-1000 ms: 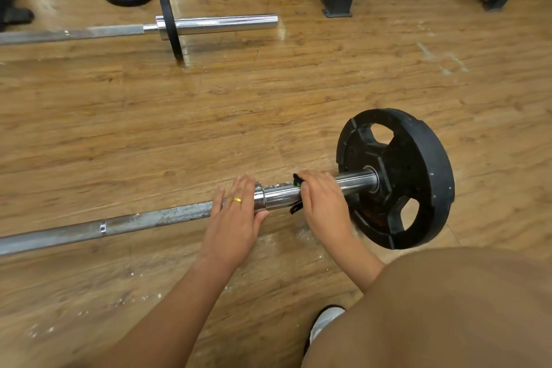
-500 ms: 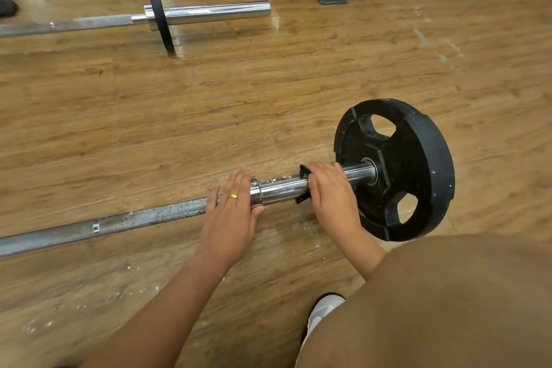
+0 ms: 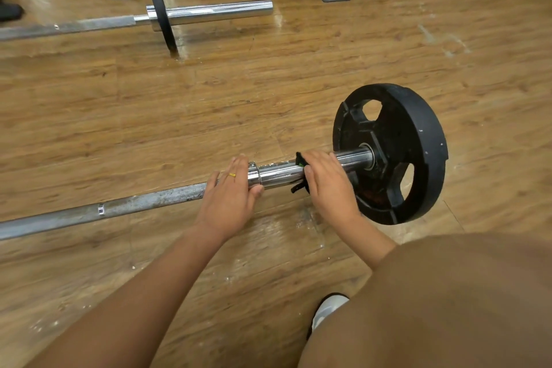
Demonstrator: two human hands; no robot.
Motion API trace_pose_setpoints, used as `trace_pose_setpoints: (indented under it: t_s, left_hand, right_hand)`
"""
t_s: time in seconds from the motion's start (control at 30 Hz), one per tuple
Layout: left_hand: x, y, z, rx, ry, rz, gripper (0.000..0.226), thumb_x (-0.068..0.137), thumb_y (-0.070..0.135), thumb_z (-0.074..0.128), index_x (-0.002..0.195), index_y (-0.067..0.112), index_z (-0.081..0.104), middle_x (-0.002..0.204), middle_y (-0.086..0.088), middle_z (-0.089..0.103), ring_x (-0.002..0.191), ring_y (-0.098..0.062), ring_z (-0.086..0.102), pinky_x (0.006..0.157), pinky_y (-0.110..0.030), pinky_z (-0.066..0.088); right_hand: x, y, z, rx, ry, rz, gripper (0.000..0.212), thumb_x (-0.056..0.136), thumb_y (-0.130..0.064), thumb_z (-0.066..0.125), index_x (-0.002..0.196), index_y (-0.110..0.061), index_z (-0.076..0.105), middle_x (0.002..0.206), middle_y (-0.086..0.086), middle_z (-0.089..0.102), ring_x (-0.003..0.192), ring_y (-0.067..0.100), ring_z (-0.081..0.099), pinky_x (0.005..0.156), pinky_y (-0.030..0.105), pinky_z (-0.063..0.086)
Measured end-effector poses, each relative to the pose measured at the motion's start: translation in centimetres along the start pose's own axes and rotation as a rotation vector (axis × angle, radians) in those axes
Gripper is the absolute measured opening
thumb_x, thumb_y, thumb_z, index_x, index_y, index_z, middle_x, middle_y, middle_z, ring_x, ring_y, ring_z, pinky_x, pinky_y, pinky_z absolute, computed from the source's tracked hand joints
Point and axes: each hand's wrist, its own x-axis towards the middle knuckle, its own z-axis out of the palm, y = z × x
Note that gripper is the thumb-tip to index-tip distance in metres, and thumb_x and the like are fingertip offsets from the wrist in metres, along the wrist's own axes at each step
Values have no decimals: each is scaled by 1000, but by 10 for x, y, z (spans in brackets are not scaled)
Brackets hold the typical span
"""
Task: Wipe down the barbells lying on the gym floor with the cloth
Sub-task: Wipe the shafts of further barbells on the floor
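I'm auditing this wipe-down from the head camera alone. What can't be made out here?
1. Cloth: head view, mostly covered by the right hand; only dark and green edges show.
2. Near barbell: left end cut off by the frame's left edge; the left hand covers part of its shaft.
3. Far barbell: left end cut off likewise.
4. Shoe: largely hidden by the leg.

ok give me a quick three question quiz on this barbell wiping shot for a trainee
1. True or false: the left hand holds the near barbell beside its collar.
2. What does the right hand press onto the chrome sleeve? A: dark cloth; B: sponge; C: brush.
3. Fill in: the far barbell carries one thin black ___.
Key: 1 true; 2 A; 3 plate.
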Motion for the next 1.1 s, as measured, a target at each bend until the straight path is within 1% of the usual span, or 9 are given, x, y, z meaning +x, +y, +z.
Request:
trace_pose_setpoints:
  t_s: [0.13, 0.23, 0.3, 0.37, 0.5, 0.63, 0.93, 1.0, 1.1]
  left_hand:
    - [13, -6, -6, -8, -64, -16, 64, 106, 45, 34, 156, 12, 15, 158, -10, 38, 152, -20, 20, 122, -46, 15]
    - [23, -9, -9, -19, -94, -31, 66, 105, 47, 32, 157, 12, 12, 144, -13, 54, 146, -24, 32, 122, -47, 16]
    - [26, -8, -13, -6, -90, -30, 67, 106, 46, 31, 158, 11, 7, 154, -14, 42, 150, -22, 26, 124, -47, 11]
    - [26, -5, -14, 49, -47, -3, 65, 108, 41, 28, 159, 11, 1, 168, -9, 10, 155, -18, 8, 124, -48, 4]
    - [18, 6, -2, 151, 36, 37, 62, 109, 34, 23, 160, 7, -3, 168, -8, -12, 155, -20, -5, 124, -49, 4]
    - [30, 2, -1, 148, 45, 5, 62, 109, 36, 22, 159, 7, -1, 168, -7, -10, 155, -17, -3, 124, -47, 6]
    - [52, -1, -11, 66, 24, -23, 59, 109, 35, 22, 160, 10, 6, 169, -5, 2, 154, -19, 11, 124, -49, 10]
    - [57, -2, -12, 54, 14, -28, 59, 109, 37, 21, 160, 10, 7, 169, -5, 4, 153, -20, 14, 124, -49, 9]
    - [64, -2, -13, 50, 8, -32, 59, 109, 38, 21, 159, 11, 10, 168, -5, 6, 153, -20, 15, 124, -48, 10]
  right_hand:
    - [21, 14, -11, -9, -12, 65, 38, 108, -22, 34, 135, -11, 59, 125, 4, 66, 121, 21, 56, 116, 34, 28]
    - [19, -6, 1, 34, 22, 89, 41, 108, -24, 32, 138, -10, 57, 135, 7, 62, 131, 20, 51, 122, 35, 19]
    - [18, -5, 2, 35, -23, -2, 42, 109, -24, 33, 141, -10, 54, 141, 7, 58, 137, 21, 47, 123, 37, 20]
    - [31, 7, -4, -1, -55, -35, 39, 108, -22, 36, 141, -11, 55, 137, 7, 61, 132, 23, 51, 121, 37, 24]
    - [49, 4, -4, -1, 21, 136, 38, 107, -21, 35, 135, -11, 59, 124, 5, 67, 121, 20, 56, 120, 35, 20]
    - [43, -3, 5, 49, -17, 10, 43, 107, -24, 32, 141, -12, 54, 139, 4, 59, 135, 17, 47, 124, 38, 20]
    - [71, -1, 11, 11, -28, 5, 38, 107, -21, 36, 138, -13, 56, 132, 2, 63, 126, 16, 52, 121, 38, 25]
    - [79, 8, 5, 0, -73, -26, 36, 107, -22, 36, 131, -11, 61, 121, 4, 67, 119, 19, 56, 115, 39, 33]
    - [96, 10, -4, -39, -66, 33, 28, 107, -21, 39, 99, -10, 63, 86, 3, 61, 94, 25, 55, 94, 43, 44]
